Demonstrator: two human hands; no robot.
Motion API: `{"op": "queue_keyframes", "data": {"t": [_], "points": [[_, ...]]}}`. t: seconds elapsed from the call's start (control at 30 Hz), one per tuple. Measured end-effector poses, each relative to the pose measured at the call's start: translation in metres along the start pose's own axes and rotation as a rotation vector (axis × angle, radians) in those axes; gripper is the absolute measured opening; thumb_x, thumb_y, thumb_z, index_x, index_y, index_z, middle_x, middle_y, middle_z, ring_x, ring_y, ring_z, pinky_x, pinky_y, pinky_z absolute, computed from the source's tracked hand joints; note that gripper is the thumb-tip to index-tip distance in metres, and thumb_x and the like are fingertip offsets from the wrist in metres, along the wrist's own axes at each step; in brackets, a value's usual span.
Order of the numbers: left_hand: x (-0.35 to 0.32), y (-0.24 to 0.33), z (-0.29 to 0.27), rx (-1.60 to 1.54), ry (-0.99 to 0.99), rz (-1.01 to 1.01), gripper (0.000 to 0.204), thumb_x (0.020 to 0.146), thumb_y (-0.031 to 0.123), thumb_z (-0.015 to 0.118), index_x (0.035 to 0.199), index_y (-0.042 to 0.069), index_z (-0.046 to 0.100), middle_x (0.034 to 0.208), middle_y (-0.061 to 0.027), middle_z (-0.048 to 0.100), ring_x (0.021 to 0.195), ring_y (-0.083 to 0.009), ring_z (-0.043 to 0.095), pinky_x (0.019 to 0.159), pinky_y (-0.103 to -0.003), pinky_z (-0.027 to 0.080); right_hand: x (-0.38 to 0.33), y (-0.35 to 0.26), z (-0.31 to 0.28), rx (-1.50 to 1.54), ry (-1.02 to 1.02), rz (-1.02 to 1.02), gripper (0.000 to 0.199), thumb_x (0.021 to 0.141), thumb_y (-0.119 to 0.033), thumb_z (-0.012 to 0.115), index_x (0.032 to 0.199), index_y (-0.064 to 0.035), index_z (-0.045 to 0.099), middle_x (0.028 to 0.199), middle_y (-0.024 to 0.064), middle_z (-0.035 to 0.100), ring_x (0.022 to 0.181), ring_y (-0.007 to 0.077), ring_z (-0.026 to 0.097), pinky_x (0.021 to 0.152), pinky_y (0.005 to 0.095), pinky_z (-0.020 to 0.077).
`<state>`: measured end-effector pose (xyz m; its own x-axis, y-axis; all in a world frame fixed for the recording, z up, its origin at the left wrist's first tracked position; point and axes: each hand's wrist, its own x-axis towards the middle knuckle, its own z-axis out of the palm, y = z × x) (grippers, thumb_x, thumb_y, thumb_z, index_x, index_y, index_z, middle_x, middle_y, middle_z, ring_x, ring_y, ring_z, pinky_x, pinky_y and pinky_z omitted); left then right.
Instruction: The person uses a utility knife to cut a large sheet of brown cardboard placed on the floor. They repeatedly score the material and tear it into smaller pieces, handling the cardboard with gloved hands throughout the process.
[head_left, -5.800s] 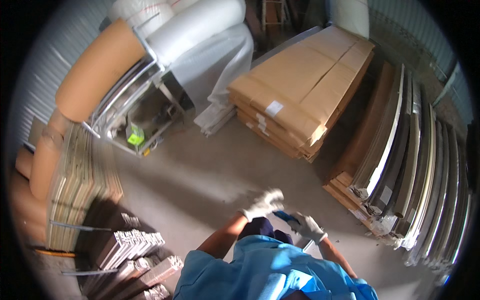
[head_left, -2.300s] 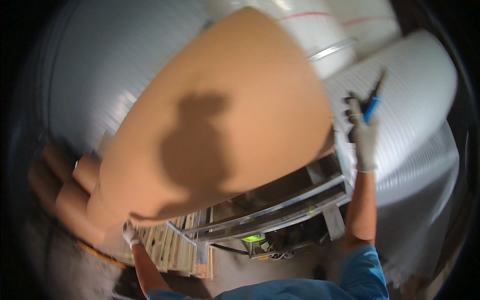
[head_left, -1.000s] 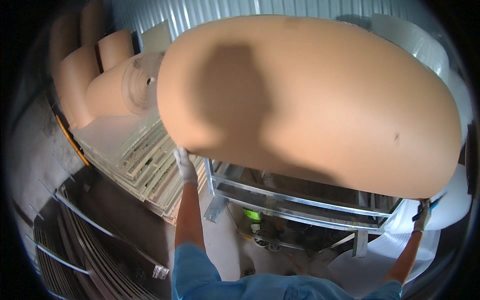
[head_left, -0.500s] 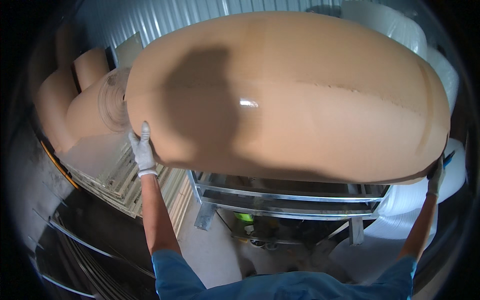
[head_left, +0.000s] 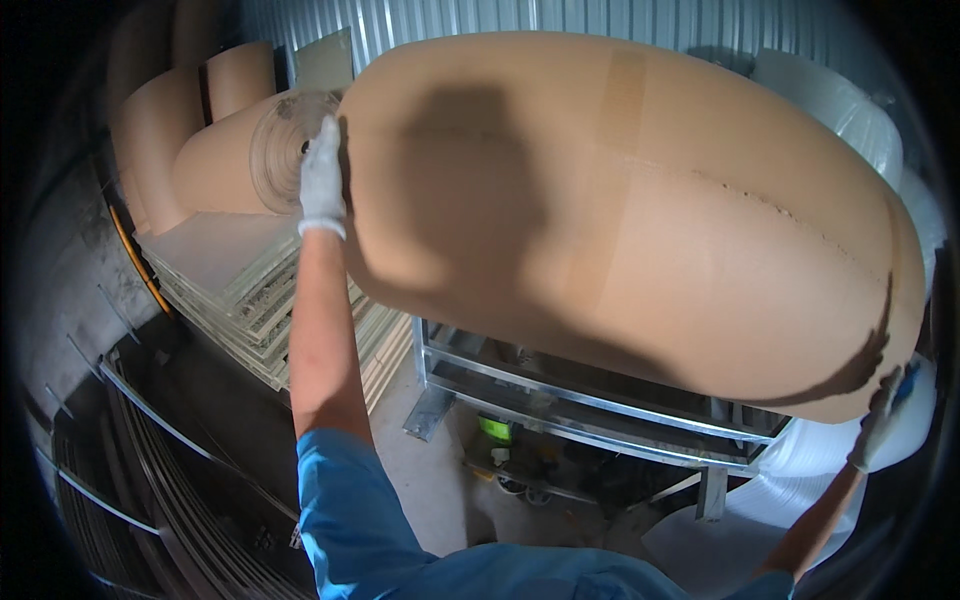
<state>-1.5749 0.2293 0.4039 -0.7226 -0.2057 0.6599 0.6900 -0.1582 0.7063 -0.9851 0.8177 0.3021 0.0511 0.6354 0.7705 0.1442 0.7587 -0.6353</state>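
Note:
A big roll of brown paper (head_left: 640,230) fills the middle, resting on a metal frame, with a strip of tape and a torn edge along it. My left hand (head_left: 322,180), in a white glove, is laid against the roll's left end, its fingers stretched upward. At the roll's lower right end is my gloved right hand (head_left: 878,418), partly blurred, with its fingers around a small blue object (head_left: 907,384) whose kind I cannot make out. My head's shadow falls on the paper.
Below the roll stands the metal frame (head_left: 600,405). More brown rolls (head_left: 225,160) and a stack of boards (head_left: 235,300) are at the left. White foam rolls (head_left: 770,520) stand at the right. Metal bars (head_left: 180,450) lie lower left; a corrugated wall (head_left: 450,18) is behind.
My left hand has moved up along the roll's left end. My right hand sits lower in view. The roll's right end appears lower and nearer, and its tape strip has shifted to the right.

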Motion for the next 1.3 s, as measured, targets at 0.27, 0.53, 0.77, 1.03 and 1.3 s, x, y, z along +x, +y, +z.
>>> {"op": "queue_keyframes", "data": {"t": [0.27, 0.53, 0.77, 1.03, 1.3], "points": [[0.019, 0.008, 0.029, -0.186, -0.082, 0.027, 0.051, 0.087, 0.032, 0.067, 0.122, -0.004, 0.059, 0.123, -0.0107, 0.060, 0.113, -0.0192, 0.054, 0.099, -0.029, 0.038, -0.091, -0.215, 0.119, 0.186, -0.599, -0.338, 0.058, 0.094, -0.037, 0.056, 0.141, -0.0063, 0.041, 0.112, 0.0131, 0.060, 0.084, 0.0184, 0.059, 0.078, 0.0304, 0.0474], [0.011, 0.015, 0.020, 0.308, -0.164, 0.190, 0.045, 0.085, 0.031, 0.069, 0.121, 0.006, 0.063, 0.120, -0.0157, 0.062, 0.112, -0.0249, 0.057, 0.097, -0.033, 0.041, -0.112, -0.318, 0.199, 0.113, -0.572, -0.856, 0.040, 0.092, -0.036, 0.056, 0.124, -0.0123, 0.051, 0.099, 0.0125, 0.059, 0.074, 0.0323, 0.064, 0.064, 0.0390, 0.0521], [-0.011, 0.063, 0.061, 1.050, 0.415, 1.046, 0.035, 0.076, 0.017, 0.066, 0.111, 0.016, 0.062, 0.110, -0.0101, 0.060, 0.098, -0.0280, 0.061, 0.087, -0.043, 0.046, -0.141, -0.340, 0.229, -0.078, -0.452, -0.871, 0.037, 0.087, -0.027, 0.061, 0.121, -0.0135, 0.054, 0.100, 0.0099, 0.058, 0.069, 0.0261, 0.065, 0.057, 0.0354, 0.0539], [0.003, 0.044, 0.100, 0.651, -0.110, 1.128, 0.034, 0.071, 0.002, 0.059, 0.100, 0.018, 0.069, 0.093, -0.0033, 0.068, 0.089, -0.0254, 0.063, 0.081, -0.038, 0.047, -0.156, -0.365, 0.253, -0.341, -0.346, -0.849, 0.034, 0.085, -0.017, 0.059, 0.119, -0.0128, 0.055, 0.097, 0.0104, 0.056, 0.066, 0.0212, 0.066, 0.052, 0.0335, 0.0543], [-0.002, 0.035, 0.090, 0.593, -0.173, 1.059, 0.027, 0.076, 0.008, 0.061, 0.101, 0.014, 0.069, 0.095, -0.0072, 0.069, 0.088, -0.0276, 0.064, 0.079, -0.038, 0.048, -0.128, -0.281, 0.193, -0.481, -0.150, -0.476, 0.035, 0.090, -0.018, 0.055, 0.124, -0.0143, 0.052, 0.098, 0.0148, 0.060, 0.068, 0.0336, 0.066, 0.057, 0.0400, 0.0555]]}}
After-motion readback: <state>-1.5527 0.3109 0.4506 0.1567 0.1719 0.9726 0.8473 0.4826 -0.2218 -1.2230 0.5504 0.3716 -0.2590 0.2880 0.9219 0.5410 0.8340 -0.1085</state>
